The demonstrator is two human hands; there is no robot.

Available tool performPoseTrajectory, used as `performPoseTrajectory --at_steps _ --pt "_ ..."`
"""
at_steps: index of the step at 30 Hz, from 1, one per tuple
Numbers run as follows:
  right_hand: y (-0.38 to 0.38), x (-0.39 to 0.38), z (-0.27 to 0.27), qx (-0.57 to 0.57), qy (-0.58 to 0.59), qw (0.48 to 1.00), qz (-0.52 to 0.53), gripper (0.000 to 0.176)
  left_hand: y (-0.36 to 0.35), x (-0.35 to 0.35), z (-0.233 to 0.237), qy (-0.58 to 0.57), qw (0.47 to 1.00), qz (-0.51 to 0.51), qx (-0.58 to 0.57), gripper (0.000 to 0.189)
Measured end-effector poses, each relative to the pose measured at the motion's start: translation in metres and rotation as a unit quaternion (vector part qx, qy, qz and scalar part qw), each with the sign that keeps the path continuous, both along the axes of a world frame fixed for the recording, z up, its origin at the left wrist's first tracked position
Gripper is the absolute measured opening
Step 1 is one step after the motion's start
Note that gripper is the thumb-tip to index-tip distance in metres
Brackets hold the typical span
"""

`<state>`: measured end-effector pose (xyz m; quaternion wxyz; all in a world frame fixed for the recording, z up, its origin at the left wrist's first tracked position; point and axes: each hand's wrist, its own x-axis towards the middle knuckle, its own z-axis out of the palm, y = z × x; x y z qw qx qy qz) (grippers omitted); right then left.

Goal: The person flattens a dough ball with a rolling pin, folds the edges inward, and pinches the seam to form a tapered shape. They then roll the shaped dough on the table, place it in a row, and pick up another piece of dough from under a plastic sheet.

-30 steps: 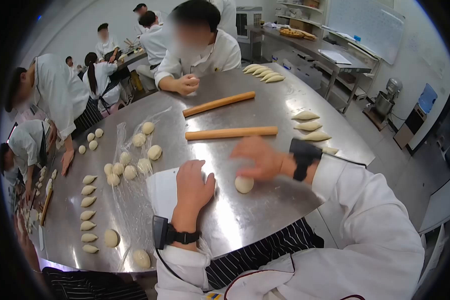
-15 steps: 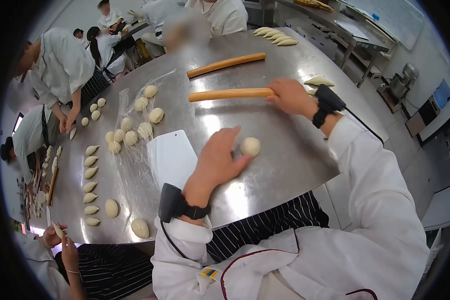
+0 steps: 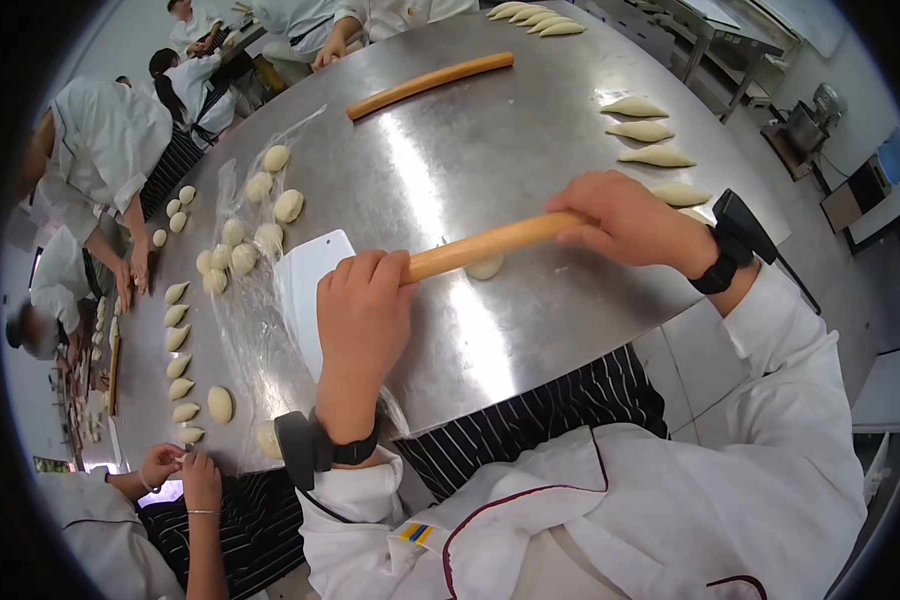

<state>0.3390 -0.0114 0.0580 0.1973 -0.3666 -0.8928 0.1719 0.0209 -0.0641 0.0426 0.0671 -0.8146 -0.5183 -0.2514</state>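
Arching palm-down, the left hand (image 3: 363, 305) is wrapped over the left end of the rolling pin (image 3: 485, 244), which is laid across a dough piece (image 3: 486, 269) on the worktop (image 3: 510, 130). The pin's right end is held in the closed grip of the right hand (image 3: 625, 218), wrist bent.

Busy teaching kitchen, steel and white all round.
A big brushed-steel worktop (image 3: 530, 130) fills the middle, overhead light bouncing off it in a bright streak. Pale tiled floor (image 3: 685, 375) drops away past its right edge. Up in the right corner there's a steel side table (image 3: 720, 50) on thin legs, with a stand mixer (image 3: 805, 120) just beyond it. Along the left, people in white jackets (image 3: 105, 150) and striped aprons crowd the worktop's rim.
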Motion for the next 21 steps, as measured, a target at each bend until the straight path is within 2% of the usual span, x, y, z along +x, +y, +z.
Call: performPoseTrajectory --at_steps 3,5,8,9,10,11,13,21 --pt "0.000 -0.005 -0.003 0.003 -0.040 0.999 -0.013 0.029 -0.005 0.001 -0.003 -0.014 1.000 0.004 -0.011 0.030" --pt "-0.004 -0.009 -0.013 0.062 -0.064 0.994 -0.055 0.030 -0.005 0.000 -0.007 -0.021 1.000 0.006 -0.012 0.030" --pt "-0.015 -0.012 -0.034 0.107 -0.028 0.991 -0.076 0.037 -0.008 0.005 -0.020 0.003 0.995 0.024 -0.094 0.037" --pt "-0.019 -0.013 -0.038 0.102 -0.029 0.992 -0.075 0.037 -0.013 0.011 -0.026 0.050 0.997 0.042 -0.044 0.045" --pt "-0.021 -0.014 -0.042 0.146 -0.051 0.984 -0.084 0.040 -0.016 0.015 -0.031 0.097 0.993 0.059 0.006 0.053" --pt "-0.020 -0.014 -0.046 0.191 -0.070 0.975 -0.093 0.044 -0.016 0.016 -0.032 0.098 0.994 0.058 0.002 0.053" --pt "-0.014 -0.015 -0.040 0.168 -0.083 0.978 -0.092 0.048 -0.013 0.019 -0.030 0.104 0.991 0.064 -0.059 0.069" --pt "0.046 -0.022 -0.048 0.106 -0.157 0.978 -0.088 0.061 0.052 0.013 -0.017 0.135 0.971 0.074 -0.184 0.068"
